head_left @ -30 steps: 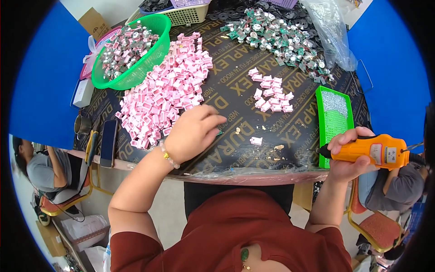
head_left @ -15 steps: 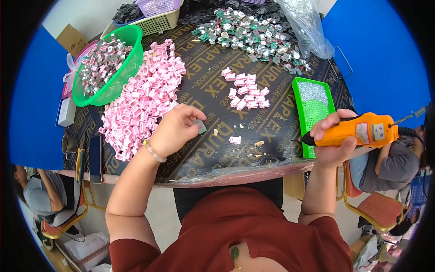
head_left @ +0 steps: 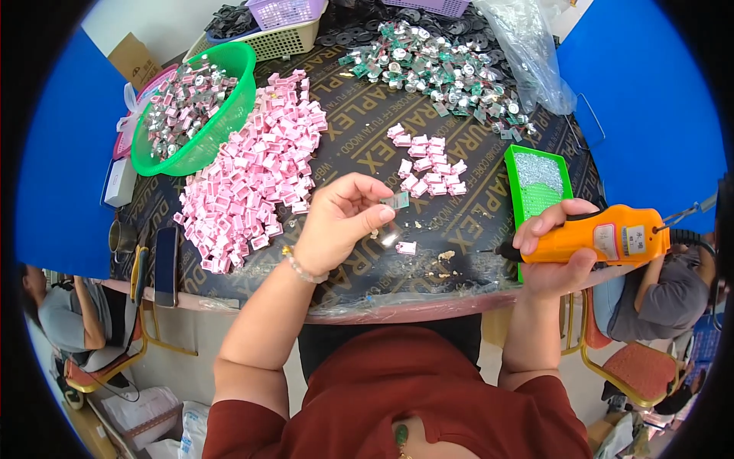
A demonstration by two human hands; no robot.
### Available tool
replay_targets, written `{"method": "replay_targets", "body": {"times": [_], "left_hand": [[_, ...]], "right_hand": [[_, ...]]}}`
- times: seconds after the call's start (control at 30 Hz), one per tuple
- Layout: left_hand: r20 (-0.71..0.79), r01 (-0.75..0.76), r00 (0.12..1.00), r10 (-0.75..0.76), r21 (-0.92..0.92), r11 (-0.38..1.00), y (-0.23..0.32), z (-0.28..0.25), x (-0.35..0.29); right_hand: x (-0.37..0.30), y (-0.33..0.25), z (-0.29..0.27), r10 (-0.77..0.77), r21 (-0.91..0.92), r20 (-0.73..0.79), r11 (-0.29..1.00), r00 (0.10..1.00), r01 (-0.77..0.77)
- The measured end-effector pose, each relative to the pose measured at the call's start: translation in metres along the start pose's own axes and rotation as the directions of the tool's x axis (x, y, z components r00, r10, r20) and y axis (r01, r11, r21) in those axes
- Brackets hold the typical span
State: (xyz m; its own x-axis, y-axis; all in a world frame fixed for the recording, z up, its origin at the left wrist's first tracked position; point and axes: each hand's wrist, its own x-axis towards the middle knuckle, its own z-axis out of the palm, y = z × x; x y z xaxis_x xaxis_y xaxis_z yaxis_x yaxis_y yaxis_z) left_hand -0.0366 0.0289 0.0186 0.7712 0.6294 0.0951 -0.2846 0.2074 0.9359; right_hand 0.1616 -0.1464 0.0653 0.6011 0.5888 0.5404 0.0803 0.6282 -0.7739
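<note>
The left hand pinches a small greenish plate near a lone pink housing on the table, the right hand wraps an orange electric screwdriver, and while the pieces in the green basket look done, many heaped housings seem left.

head-worn fisheye view, facing down, close above the tabletop
</note>
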Motion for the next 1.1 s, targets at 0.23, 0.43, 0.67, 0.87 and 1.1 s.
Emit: {"method": "replay_targets", "body": {"times": [0.23,0.43,0.67,0.87,1.1], "left_hand": [[0.046,0.112,0.993,-0.112,0.006,0.994,-0.008,0.001,-0.006],[0.249,-0.157,0.968,-0.012,0.646,0.747,-0.01,0.0,-0.006],[0.325,-0.273,0.945,0.016,0.764,0.585,-0.021,0.006,-0.007],[0.357,-0.338,0.932,0.065,0.79,0.512,-0.028,0.01,-0.008],[0.343,-0.408,0.912,0.224,0.815,0.412,-0.034,0.016,-0.009]], "right_hand": [[-0.004,0.007,0.005,0.025,0.032,0.002,0.999,1.0,-0.025],[-0.006,0.01,0.011,0.056,0.013,0.009,0.998,0.998,-0.056],[-0.006,0.017,0.019,0.1,0.069,0.027,0.992,0.995,-0.102],[-0.003,0.03,0.034,0.149,0.218,0.163,0.959,0.975,-0.183],[0.002,0.044,0.05,0.129,0.224,0.231,0.958,0.964,-0.182]]}}
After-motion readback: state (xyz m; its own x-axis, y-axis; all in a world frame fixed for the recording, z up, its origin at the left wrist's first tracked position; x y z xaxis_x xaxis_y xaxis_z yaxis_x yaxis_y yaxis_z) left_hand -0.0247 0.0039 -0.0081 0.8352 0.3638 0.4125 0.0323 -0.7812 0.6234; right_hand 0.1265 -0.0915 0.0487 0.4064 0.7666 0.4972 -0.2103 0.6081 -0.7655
